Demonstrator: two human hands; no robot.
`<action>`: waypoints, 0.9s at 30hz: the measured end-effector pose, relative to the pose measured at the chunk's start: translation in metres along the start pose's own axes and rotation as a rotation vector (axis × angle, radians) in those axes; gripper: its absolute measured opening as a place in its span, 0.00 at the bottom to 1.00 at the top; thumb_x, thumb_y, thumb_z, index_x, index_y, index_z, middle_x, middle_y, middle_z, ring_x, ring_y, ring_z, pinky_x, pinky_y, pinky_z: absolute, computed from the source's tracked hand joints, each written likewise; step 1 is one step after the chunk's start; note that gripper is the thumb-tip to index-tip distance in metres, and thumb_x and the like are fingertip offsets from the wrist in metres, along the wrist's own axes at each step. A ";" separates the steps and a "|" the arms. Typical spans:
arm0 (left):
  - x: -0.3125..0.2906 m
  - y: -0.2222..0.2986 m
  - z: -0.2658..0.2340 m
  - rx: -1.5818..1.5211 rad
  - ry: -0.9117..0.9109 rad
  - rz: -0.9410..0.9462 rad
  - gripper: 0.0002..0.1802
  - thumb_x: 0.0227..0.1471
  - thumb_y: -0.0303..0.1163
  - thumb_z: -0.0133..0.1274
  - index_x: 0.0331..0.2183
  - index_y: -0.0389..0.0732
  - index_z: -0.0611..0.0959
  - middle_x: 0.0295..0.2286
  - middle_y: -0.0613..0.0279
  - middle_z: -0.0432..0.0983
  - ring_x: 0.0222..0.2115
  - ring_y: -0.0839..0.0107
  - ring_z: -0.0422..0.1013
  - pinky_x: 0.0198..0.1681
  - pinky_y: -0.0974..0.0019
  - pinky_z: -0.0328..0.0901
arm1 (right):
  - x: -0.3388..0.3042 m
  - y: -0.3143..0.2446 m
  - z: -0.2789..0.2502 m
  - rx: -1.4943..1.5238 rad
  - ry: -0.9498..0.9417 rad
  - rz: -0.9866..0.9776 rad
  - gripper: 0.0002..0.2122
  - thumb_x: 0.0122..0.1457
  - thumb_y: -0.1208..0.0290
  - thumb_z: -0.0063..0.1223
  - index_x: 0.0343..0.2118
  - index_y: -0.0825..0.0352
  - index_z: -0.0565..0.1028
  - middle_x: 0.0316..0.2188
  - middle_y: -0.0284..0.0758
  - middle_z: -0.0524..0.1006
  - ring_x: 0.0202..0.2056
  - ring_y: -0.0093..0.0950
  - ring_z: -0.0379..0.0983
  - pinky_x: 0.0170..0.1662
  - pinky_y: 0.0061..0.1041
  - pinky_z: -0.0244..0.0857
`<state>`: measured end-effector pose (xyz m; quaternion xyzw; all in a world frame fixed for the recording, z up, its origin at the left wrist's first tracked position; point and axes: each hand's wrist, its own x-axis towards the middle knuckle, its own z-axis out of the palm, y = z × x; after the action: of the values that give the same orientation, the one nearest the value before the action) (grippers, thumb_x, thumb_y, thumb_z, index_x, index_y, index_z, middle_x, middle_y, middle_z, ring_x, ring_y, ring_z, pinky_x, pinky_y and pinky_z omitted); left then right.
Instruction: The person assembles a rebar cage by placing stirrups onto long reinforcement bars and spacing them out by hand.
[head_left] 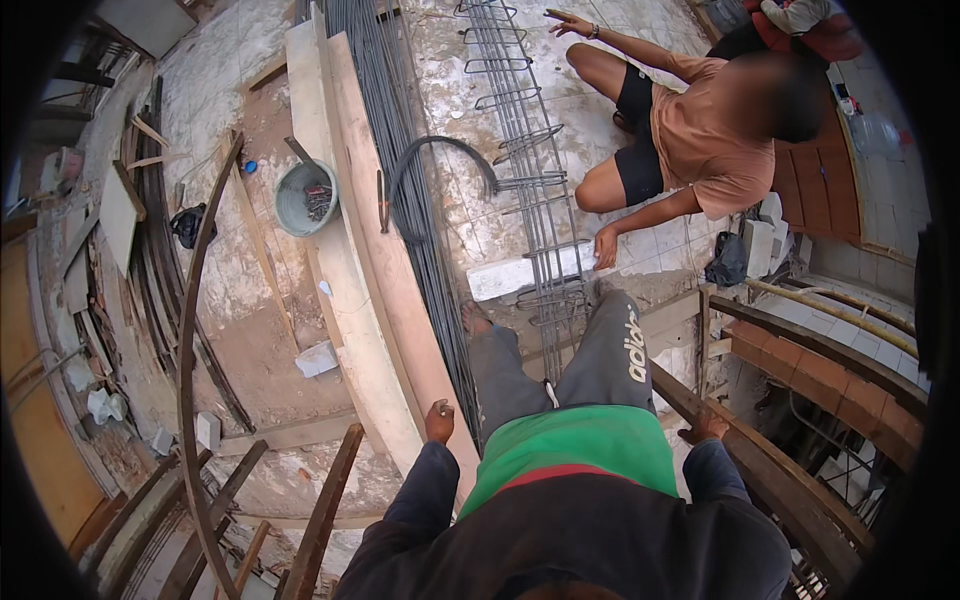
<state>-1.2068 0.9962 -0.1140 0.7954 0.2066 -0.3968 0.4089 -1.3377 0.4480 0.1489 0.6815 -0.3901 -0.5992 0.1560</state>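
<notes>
My left hand (439, 422) is closed in a fist beside my left thigh, over the edge of a long pale board (385, 310); nothing shows in its fingers. By my right hip, my right hand (706, 426) rests on a dark wooden beam (770, 470), its fingers bent over the edge. Ahead of my legs lies a long rebar cage (530, 165) with bent stirrups, its near end between my shins. Under it is a white block (525, 272). A person in a peach shirt (705, 140) squats to its right, one hand beside the block, the other stretched out farther off.
A bundle of steel rods (375, 110) runs left of the cage, with a curved coil of wire (405, 185) on it. A grey bucket (290, 205) holds small metal pieces. Scrap timber (150, 250) lies far left. Beams border a lower opening (800, 400) at right.
</notes>
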 end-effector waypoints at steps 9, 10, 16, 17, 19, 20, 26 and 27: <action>-0.041 0.017 -0.076 -0.207 -0.169 -0.242 0.32 0.40 0.09 0.33 0.50 0.33 0.72 0.44 0.48 0.73 0.28 0.59 0.79 0.25 0.66 0.70 | -0.018 0.009 0.043 0.119 -0.064 0.131 0.33 0.42 0.44 0.64 0.50 0.57 0.73 0.54 0.36 0.71 0.53 0.37 0.69 0.51 0.40 0.66; -0.039 0.027 -0.084 -0.172 -0.163 -0.219 0.33 0.40 0.09 0.33 0.50 0.33 0.72 0.45 0.48 0.73 0.28 0.59 0.79 0.25 0.66 0.70 | -0.015 0.007 0.046 0.155 -0.027 0.065 0.31 0.43 0.46 0.65 0.49 0.58 0.74 0.53 0.37 0.72 0.52 0.37 0.70 0.51 0.39 0.66; 0.002 0.090 -0.138 -0.102 -0.057 -0.104 0.30 0.43 0.12 0.34 0.51 0.33 0.72 0.45 0.47 0.74 0.31 0.60 0.79 0.31 0.66 0.71 | 0.017 -0.060 0.022 0.507 0.125 -0.302 0.25 0.49 0.50 0.59 0.45 0.63 0.76 0.43 0.44 0.77 0.48 0.40 0.72 0.51 0.40 0.65; 0.010 0.101 -0.147 -0.038 -0.023 -0.029 0.30 0.43 0.12 0.34 0.51 0.32 0.72 0.44 0.47 0.74 0.34 0.61 0.78 0.36 0.67 0.72 | 0.023 -0.076 0.013 0.612 0.140 -0.356 0.26 0.48 0.51 0.60 0.46 0.65 0.75 0.42 0.45 0.77 0.46 0.43 0.73 0.51 0.38 0.65; 0.026 0.122 -0.162 -0.050 0.039 0.014 0.28 0.44 0.12 0.36 0.50 0.32 0.72 0.44 0.46 0.74 0.36 0.62 0.77 0.40 0.67 0.71 | 0.033 -0.108 -0.005 0.721 0.148 -0.453 0.24 0.51 0.53 0.57 0.46 0.65 0.75 0.45 0.46 0.76 0.48 0.44 0.71 0.52 0.38 0.64; 0.033 0.133 -0.168 -0.092 0.035 0.071 0.27 0.45 0.13 0.37 0.50 0.32 0.72 0.43 0.46 0.74 0.36 0.62 0.77 0.40 0.67 0.71 | 0.036 -0.124 -0.014 0.691 0.166 -0.488 0.25 0.52 0.52 0.56 0.50 0.62 0.72 0.43 0.46 0.77 0.48 0.43 0.71 0.52 0.40 0.64; 0.084 0.196 -0.200 -0.207 0.157 0.038 0.21 0.51 0.17 0.42 0.49 0.31 0.73 0.41 0.48 0.75 0.34 0.64 0.76 0.39 0.67 0.71 | 0.059 -0.200 -0.072 0.788 0.074 -0.593 0.22 0.52 0.55 0.55 0.46 0.65 0.75 0.46 0.47 0.75 0.50 0.43 0.70 0.54 0.35 0.62; 0.097 0.208 -0.205 -0.187 0.162 0.020 0.20 0.52 0.17 0.44 0.48 0.31 0.73 0.41 0.48 0.75 0.33 0.65 0.76 0.38 0.67 0.72 | 0.061 -0.212 -0.083 0.829 0.077 -0.655 0.22 0.52 0.55 0.55 0.46 0.64 0.75 0.46 0.47 0.75 0.50 0.42 0.70 0.54 0.35 0.62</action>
<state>-0.9178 1.0432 -0.0188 0.7852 0.2675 -0.3061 0.4671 -1.1885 0.5198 -0.0184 0.7936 -0.3549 -0.3865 -0.3079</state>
